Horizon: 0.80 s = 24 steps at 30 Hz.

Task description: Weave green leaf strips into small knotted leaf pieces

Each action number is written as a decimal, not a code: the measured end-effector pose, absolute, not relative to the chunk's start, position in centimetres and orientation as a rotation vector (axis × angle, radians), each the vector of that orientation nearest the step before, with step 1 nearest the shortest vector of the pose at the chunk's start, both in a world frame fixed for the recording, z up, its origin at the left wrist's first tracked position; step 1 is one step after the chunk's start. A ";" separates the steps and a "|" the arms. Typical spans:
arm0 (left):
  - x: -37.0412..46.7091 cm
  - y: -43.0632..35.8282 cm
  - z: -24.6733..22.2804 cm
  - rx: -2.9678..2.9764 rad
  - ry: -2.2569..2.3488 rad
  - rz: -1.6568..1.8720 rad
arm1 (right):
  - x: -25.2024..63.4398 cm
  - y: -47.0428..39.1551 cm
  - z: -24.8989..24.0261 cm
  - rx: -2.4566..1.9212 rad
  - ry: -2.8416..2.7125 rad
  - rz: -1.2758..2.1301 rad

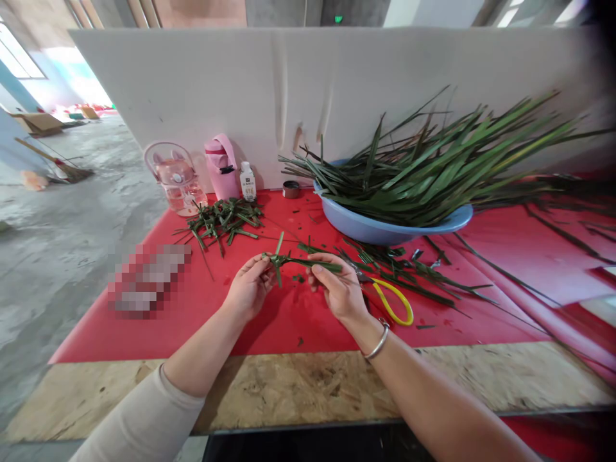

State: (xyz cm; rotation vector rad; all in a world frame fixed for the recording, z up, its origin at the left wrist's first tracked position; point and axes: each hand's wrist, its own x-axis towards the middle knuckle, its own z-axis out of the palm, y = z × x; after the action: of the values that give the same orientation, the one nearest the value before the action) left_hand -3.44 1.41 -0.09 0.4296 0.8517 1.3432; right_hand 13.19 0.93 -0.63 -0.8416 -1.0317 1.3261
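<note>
Between my hands stretches a small woven piece of green leaf strips, with short ends sticking up and down from its knot. My left hand pinches the knotted end between thumb and fingers. At the other end, my right hand is closed around the long leaf tail, and a silver bangle circles that wrist. Close by my right hand lie scissors with yellow handles, their blades partly hidden among cut leaf scraps. Beyond my left hand sits a pile of knotted leaf pieces.
A blue basin heaped with long green leaves stands back right. A clear pink jug, a pink bottle, a small white bottle and a round tin line the back. A blurred patch covers something at left.
</note>
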 end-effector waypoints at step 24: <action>-2.9 -9.5 6.7 0.678 0.584 1.357 | 8.9 -16.5 0.5 -0.969 -1.077 1.359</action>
State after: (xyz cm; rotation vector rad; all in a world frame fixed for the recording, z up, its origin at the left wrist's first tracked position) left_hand -2.92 -9.51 6.73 0.6784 0.5839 1.3572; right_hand 8.90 -16.48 0.53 -0.9688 -1.0770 1.3591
